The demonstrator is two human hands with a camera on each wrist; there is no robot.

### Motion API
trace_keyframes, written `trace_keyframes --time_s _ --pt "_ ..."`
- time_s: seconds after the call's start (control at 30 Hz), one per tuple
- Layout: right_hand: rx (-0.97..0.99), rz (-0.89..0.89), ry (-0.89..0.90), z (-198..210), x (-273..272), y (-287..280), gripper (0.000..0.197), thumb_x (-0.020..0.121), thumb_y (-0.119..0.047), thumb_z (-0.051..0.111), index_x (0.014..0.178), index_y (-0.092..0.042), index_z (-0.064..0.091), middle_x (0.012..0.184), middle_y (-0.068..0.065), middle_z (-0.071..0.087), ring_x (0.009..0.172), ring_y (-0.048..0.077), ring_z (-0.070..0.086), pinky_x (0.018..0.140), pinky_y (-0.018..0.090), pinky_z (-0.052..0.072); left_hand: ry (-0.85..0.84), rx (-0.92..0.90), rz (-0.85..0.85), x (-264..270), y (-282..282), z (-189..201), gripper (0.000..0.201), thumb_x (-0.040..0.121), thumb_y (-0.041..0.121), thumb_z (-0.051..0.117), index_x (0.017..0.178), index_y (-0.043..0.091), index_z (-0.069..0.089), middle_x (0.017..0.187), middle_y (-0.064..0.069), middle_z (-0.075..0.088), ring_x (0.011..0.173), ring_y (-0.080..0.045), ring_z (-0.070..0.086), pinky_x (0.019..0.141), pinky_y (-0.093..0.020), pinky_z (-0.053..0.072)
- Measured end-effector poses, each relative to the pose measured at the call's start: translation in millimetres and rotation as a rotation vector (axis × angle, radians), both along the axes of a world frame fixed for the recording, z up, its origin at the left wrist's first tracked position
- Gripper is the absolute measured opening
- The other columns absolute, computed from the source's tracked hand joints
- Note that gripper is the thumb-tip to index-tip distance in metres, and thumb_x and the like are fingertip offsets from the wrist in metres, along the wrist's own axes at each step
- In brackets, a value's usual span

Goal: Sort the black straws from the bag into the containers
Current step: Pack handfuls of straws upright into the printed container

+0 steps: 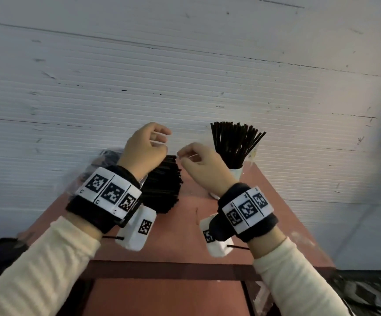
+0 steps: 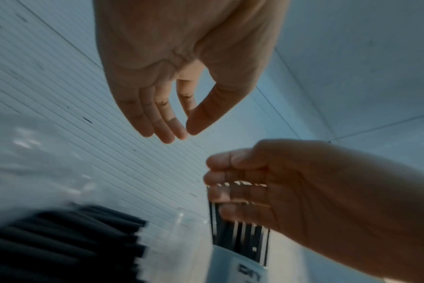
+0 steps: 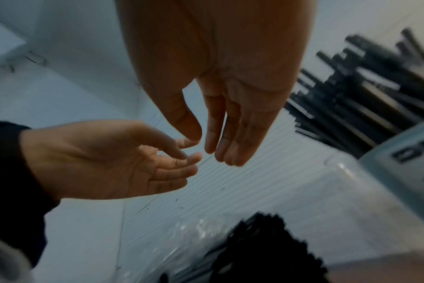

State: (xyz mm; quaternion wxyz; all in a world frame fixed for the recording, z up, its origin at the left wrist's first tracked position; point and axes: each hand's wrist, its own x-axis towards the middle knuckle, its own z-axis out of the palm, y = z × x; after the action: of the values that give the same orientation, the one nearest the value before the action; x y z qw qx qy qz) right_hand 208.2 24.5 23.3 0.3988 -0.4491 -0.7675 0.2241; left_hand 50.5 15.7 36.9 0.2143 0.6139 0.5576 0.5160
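Observation:
Black straws [image 1: 162, 183] lie bundled in a clear plastic bag [image 2: 36, 153] on the red table [image 1: 185, 226], below my left hand [image 1: 162, 139]. More black straws [image 1: 236, 142] fan out of a white container [image 1: 236, 172] at the back right; the same container [image 3: 399, 153] is blurred in the right wrist view. Both hands hover above the bag, fingertips a short way apart. The left hand [image 2: 187, 134] has its thumb tip against its fingertips with nothing visible between. The right hand [image 3: 203, 145] has loosely bent fingers and holds nothing I can see.
A white ribbed wall panel [image 1: 185, 65] stands right behind the table. The table's front rail [image 1: 166, 270] runs below my wrists. Dark objects sit off the table at lower left [image 1: 2, 249] and lower right [image 1: 367, 293].

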Motion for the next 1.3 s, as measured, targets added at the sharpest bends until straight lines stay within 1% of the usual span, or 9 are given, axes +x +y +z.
trace_keyframes --time_s 0.13,0.2,0.33,0.47,0.7,0.83,0.93,1.07,1.3 --pt "-0.184 0.145 -0.380 -8.6 -27.7 0.2 0.035 0.092 -0.025 0.060 0.125 -0.013 0.058 0.124 0.004 0.060 0.109 0.016 0.057 0.096 0.026 0.045 0.141 -0.121 0.113 -36.7 -7.1 -12.9 0.025 0.073 0.028 0.068 0.096 0.035 0.062 0.098 0.007 0.061 0.091 -0.017 0.062 0.087 -0.038 0.051" --pt "-0.251 0.207 -0.545 -15.2 -37.2 1.2 0.048 0.091 -0.032 0.063 0.134 -0.015 0.050 0.132 0.006 0.052 0.117 0.021 0.053 0.099 0.030 0.043 0.256 -0.208 0.111 -48.9 -7.3 -21.3 0.038 0.062 0.042 0.069 0.100 0.037 0.062 0.100 0.002 0.064 0.095 -0.021 0.062 0.093 -0.040 0.049" --pt "-0.252 0.209 -0.683 -30.2 -51.6 5.1 0.057 0.084 -0.036 0.070 0.134 -0.020 0.047 0.130 0.010 0.044 0.113 0.027 0.051 0.091 0.032 0.044 0.360 -0.325 0.031 -60.5 -8.4 -34.9 0.043 0.078 0.012 0.071 0.117 0.027 0.058 0.110 -0.009 0.061 0.097 -0.026 0.061 0.083 -0.034 0.050" --pt "-0.192 0.241 -0.622 -30.3 -49.4 7.9 0.047 0.083 -0.023 0.072 0.126 -0.018 0.054 0.120 0.005 0.057 0.102 0.018 0.054 0.079 0.026 0.040 0.333 -0.357 0.055 -66.5 -6.0 -41.8 0.052 0.081 0.005 0.066 0.125 0.030 0.055 0.121 -0.005 0.056 0.104 -0.024 0.059 0.084 -0.032 0.050" --pt "-0.290 0.252 -0.403 -25.1 -18.8 19.2 0.039 0.084 -0.017 0.074 0.120 -0.020 0.059 0.084 -0.001 0.053 0.065 0.011 0.054 0.063 0.025 0.047 0.311 -0.332 0.061 -67.7 -3.0 -44.4 0.053 0.083 0.006 0.065 0.130 0.027 0.053 0.121 -0.003 0.054 0.107 -0.023 0.058 0.083 -0.029 0.049" --pt "-0.405 0.356 -0.151 -31.2 -20.7 12.7 0.042 0.089 -0.003 0.065 0.128 -0.016 0.057 0.097 0.007 0.057 0.075 0.014 0.061 0.063 0.021 0.057 0.277 -0.328 0.082 -65.9 -2.1 -47.3 0.053 0.083 0.004 0.063 0.128 0.029 0.053 0.111 -0.003 0.054 0.096 -0.021 0.059 0.083 -0.032 0.052" --pt "-0.332 0.363 -0.130 -35.5 -26.4 14.0 0.038 0.090 -0.009 0.066 0.126 -0.016 0.061 0.096 -0.005 0.063 0.078 0.005 0.064 0.070 0.019 0.057 0.256 -0.326 0.092 -65.0 -2.4 -46.7 0.053 0.082 0.004 0.063 0.128 0.030 0.053 0.110 -0.004 0.057 0.096 -0.023 0.061 0.085 -0.035 0.053" --pt "-0.218 0.271 -0.069 -42.3 -27.8 21.7 0.026 0.091 -0.016 0.066 0.115 -0.023 0.069 0.109 -0.002 0.070 0.089 0.016 0.071 0.080 0.032 0.059 0.265 -0.314 0.085 -64.9 -3.6 -44.0 0.053 0.083 0.005 0.064 0.128 0.030 0.053 0.107 -0.003 0.058 0.097 -0.025 0.064 0.085 -0.038 0.055" --pt "-0.222 0.288 0.063 -39.4 -11.3 25.4 0.023 0.093 -0.002 0.058 0.114 -0.006 0.066 0.108 0.007 0.065 0.091 0.012 0.065 0.073 0.016 0.055 0.277 -0.278 0.053 -67.9 -5.5 -43.5 0.058 0.083 0.009 0.068 0.133 0.033 0.050 0.112 -0.002 0.057 0.102 -0.022 0.061 0.085 -0.030 0.052"
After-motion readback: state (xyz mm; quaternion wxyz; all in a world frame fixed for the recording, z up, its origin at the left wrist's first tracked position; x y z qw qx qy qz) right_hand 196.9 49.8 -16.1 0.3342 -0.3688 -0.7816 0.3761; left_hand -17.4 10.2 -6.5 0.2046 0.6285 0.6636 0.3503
